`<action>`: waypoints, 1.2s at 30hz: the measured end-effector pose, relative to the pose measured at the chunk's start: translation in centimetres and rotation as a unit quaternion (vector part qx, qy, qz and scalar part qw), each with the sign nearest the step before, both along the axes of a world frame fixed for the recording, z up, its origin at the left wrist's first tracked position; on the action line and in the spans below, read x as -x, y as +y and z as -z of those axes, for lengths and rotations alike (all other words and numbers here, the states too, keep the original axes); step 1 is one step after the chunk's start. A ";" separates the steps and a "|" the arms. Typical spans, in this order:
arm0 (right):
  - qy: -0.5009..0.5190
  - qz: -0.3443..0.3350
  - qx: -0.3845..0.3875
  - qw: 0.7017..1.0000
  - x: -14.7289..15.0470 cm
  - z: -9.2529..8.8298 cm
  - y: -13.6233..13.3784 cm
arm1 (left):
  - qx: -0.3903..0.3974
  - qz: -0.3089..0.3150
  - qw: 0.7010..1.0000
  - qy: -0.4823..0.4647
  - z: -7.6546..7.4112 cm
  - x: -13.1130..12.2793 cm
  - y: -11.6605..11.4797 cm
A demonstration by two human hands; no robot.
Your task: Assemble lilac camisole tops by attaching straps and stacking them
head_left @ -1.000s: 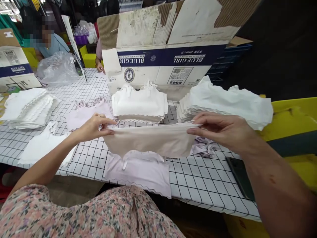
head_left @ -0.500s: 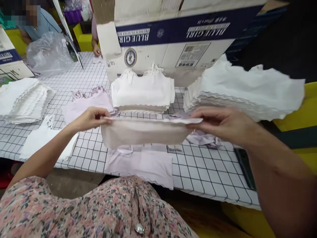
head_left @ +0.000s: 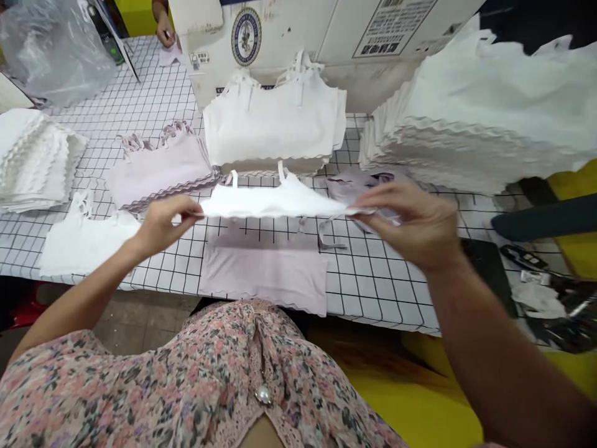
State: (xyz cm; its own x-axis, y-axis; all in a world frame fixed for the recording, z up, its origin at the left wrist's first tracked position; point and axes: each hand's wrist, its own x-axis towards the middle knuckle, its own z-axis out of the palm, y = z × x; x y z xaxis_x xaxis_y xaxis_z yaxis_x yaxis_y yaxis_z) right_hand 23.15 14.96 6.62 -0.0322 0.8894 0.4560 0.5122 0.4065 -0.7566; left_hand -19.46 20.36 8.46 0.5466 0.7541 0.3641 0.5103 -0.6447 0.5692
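Note:
A white strappy crop top (head_left: 265, 200) is stretched level between my two hands, above the table. My left hand (head_left: 171, 219) pinches its left lower corner, and my right hand (head_left: 410, 218) pinches the right one. Both straps point away from me. Below it, at the table's front edge, lies a pale lilac top (head_left: 265, 274), laid flat. Just beyond the held top is a stack of white tops (head_left: 275, 124) with straps. A crumpled lilac garment (head_left: 347, 183) lies partly behind my right hand.
A tall white pile (head_left: 485, 118) stands at right, a lilac stack (head_left: 161, 165) and white pieces (head_left: 86, 239) at left. A large carton (head_left: 303, 31) rises at the back. Past it, another person's hand (head_left: 165, 31) holds lilac cloth. A black tray (head_left: 489, 267) sits at right.
The white top has swung from hanging toward me to lying nearly level, its straps now showing at the far side. Both hands still grip its ends. The view has tilted downward.

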 end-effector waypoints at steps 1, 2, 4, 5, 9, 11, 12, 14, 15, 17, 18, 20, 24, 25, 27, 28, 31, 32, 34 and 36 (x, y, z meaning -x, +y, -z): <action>-0.017 -0.010 0.034 0.999 0.0 2.1 -1.2 | 0.017 0.016 0.999 0.026 1.9 0.3 -1.2; -0.038 -0.025 0.072 0.996 -0.2 4.1 -2.3 | 0.040 0.026 0.998 0.052 3.6 0.6 -2.2; -0.089 -0.073 0.146 0.983 -0.6 7.1 -4.0 | 0.120 0.072 0.985 0.101 5.8 1.2 -3.7; -0.112 -0.090 0.172 0.974 -0.9 7.9 -4.3 | 0.168 0.099 0.974 0.114 6.2 1.4 -3.9; -0.131 -0.053 0.153 0.978 -1.9 7.5 -1.3 | 0.266 0.109 0.956 0.060 4.7 1.5 -0.2; -0.111 0.016 0.101 0.989 -1.6 6.1 2.8 | 0.232 0.038 0.972 0.010 3.8 0.8 4.0; -0.104 0.057 0.079 0.990 -1.3 5.4 5.3 | 0.206 -0.006 0.978 -0.010 3.6 0.3 6.4; -0.107 0.137 0.069 0.982 -0.2 4.4 10.4 | 0.145 -0.108 0.982 -0.046 3.6 -1.0 11.3; -0.112 0.177 0.077 0.975 0.4 4.1 12.7 | 0.117 -0.160 0.978 -0.058 3.8 -1.8 13.6; -0.115 0.232 0.087 0.962 1.5 4.0 16.5 | 0.089 -0.224 0.968 -0.071 4.4 -3.2 17.3; -0.116 0.254 0.091 0.956 1.9 4.0 17.9 | 0.084 -0.239 0.965 -0.072 4.7 -3.8 18.6; -0.121 0.284 0.097 0.946 2.5 4.3 19.7 | 0.082 -0.254 0.961 -0.066 5.0 -4.7 20.5; -0.113 0.301 0.121 0.939 2.6 4.8 21.3 | 0.064 -0.298 0.951 -0.060 4.6 -6.0 22.2; -0.101 0.297 0.128 0.941 2.5 4.8 21.7 | 0.060 -0.309 0.948 -0.054 4.3 -6.3 22.5; -0.083 0.293 0.137 0.943 2.4 4.8 22.3 | 0.062 -0.322 0.944 -0.035 3.7 -6.9 22.9; -0.080 0.293 0.140 0.942 2.4 4.7 22.7 | 0.065 -0.325 0.943 -0.023 3.5 -7.2 23.1; -0.085 0.299 0.139 0.940 2.5 4.8 23.5 | 0.065 -0.326 0.943 -0.011 2.9 -7.8 23.3; -0.087 0.301 0.137 0.940 2.5 4.8 23.7 | 0.052 -0.323 0.945 -0.013 2.9 -7.9 23.3; -0.091 0.302 0.133 0.940 2.6 5.0 24.0 | 0.023 -0.302 0.953 -0.004 3.0 -8.0 23.2; -0.095 0.301 0.127 0.940 2.7 5.3 24.1 | 0.013 -0.270 0.963 0.017 3.3 -7.9 23.2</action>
State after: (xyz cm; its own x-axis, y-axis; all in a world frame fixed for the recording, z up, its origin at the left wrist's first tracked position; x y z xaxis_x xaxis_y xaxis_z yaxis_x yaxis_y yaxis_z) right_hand 20.45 39.06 1.36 0.4514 0.8523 0.2642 0.7282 -0.1808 -0.6611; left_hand -11.58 43.54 5.18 0.0839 0.9401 0.3303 0.7862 -0.2662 0.5577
